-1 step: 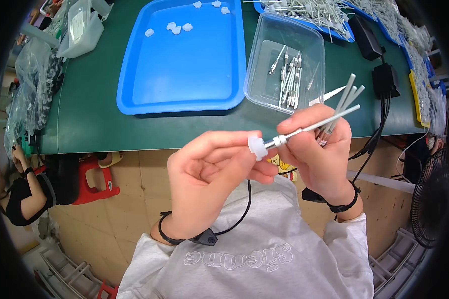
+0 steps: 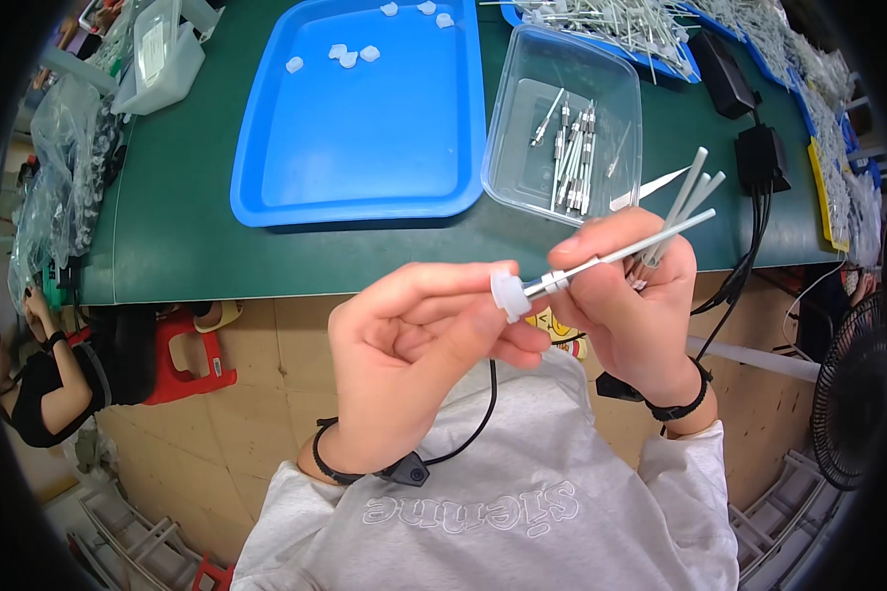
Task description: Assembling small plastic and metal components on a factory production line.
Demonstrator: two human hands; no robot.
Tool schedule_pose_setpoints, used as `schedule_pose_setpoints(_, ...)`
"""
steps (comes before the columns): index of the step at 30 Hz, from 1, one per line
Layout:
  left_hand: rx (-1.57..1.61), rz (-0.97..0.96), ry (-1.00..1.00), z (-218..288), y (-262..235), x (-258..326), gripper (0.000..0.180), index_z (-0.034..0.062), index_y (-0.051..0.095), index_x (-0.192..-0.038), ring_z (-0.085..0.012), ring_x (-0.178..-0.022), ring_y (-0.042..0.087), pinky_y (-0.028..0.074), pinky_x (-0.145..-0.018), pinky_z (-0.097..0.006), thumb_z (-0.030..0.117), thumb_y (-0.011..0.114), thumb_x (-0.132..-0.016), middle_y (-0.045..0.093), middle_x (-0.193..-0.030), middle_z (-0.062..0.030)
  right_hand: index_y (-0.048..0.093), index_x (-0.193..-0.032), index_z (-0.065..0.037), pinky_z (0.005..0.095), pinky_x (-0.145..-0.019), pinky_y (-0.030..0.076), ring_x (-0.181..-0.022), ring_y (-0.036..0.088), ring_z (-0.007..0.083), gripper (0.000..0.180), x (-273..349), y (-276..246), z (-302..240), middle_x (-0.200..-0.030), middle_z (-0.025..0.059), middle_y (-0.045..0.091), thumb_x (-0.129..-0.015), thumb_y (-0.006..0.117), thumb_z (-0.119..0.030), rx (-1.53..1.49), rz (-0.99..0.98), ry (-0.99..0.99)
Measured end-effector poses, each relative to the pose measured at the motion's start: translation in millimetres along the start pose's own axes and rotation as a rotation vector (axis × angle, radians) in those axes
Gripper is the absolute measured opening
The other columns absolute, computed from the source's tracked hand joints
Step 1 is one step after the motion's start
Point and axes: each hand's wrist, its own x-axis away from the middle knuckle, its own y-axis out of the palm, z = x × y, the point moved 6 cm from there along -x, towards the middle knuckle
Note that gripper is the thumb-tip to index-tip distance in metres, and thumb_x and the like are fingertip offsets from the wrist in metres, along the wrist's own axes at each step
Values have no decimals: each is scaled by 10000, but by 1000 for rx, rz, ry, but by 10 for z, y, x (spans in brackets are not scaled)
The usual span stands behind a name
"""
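Between its thumb and fingertips, my left hand (image 2: 419, 345) pinches a translucent white plastic cap (image 2: 509, 295). My right hand (image 2: 636, 295) holds a thin metal rod (image 2: 650, 237) with a pale sleeve; its near end meets the cap, though how deep it sits is hidden. Several more rods (image 2: 688, 192) are tucked in the curled fingers of the same hand, tips pointing up and right. Beyond that hand stands a clear plastic box (image 2: 522, 187) with several metal-and-white rods (image 2: 574, 158) inside. A blue tray (image 2: 355, 212) to its left carries several white caps (image 2: 348, 59).
A blue tray heaped with rods (image 2: 611, 30) lies at the back right of the green table (image 2: 168, 207). Black boxes with cables (image 2: 762, 158) stand on the right. A fan (image 2: 852, 394) is at far right. Another person (image 2: 59, 379) sits at the left near a red stool (image 2: 192, 360).
The rods in my right hand have shifted very slightly to the right. Both hands keep their grip, and the cap stays against the rod's end.
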Motion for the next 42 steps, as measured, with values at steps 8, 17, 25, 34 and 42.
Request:
schedule_pose_setpoints(8,25,-59,52,49,76,31,210,-125,513,-1021,-286,-813,619,551,-709,-356,-54,498,-824,582,-915,-243,599,-899,41,144,-448,321,-463,306,-20,152,30,45,-32,-678,40,608,-748,614,54,-40,-14,-100)
schedule_pose_setpoints(17,11,-71,89,65,102,48,213,-129,511,-1019,-293,-832,613,548,-720,-358,-69,502,-816,577,-929,-245,601,-881,32,141,-423,275,-466,298,-25,143,78,34,-31,-753,64,636,-742,618,60,-8,-31,-178)
schedule_pose_setpoints(25,41,-100,90,30,112,28,195,-135,514,-1000,-292,-823,616,548,-717,-374,-59,499,-821,574,-929,-262,596,-888,47,145,-412,266,-463,338,-19,140,90,68,-39,-716,57,622,-749,609,61,-86,-23,-168)
schedule_pose_setpoints(34,65,-18,46,24,127,32,99,-50,503,-818,-217,-544,619,512,-417,-270,48,515,-811,602,-702,-206,597,-909,53,161,-409,250,-453,355,-15,151,111,154,-19,-507,-51,440,-760,609,38,-157,-72,8)
schedule_pose_setpoints(42,164,-134,53,79,84,56,96,-110,529,-866,-279,-661,620,535,-567,-339,-73,525,-778,590,-798,-261,552,-834,18,212,-401,330,-433,415,55,196,104,146,-130,-562,-11,462,-727,673,-93,-13,-164,-89)
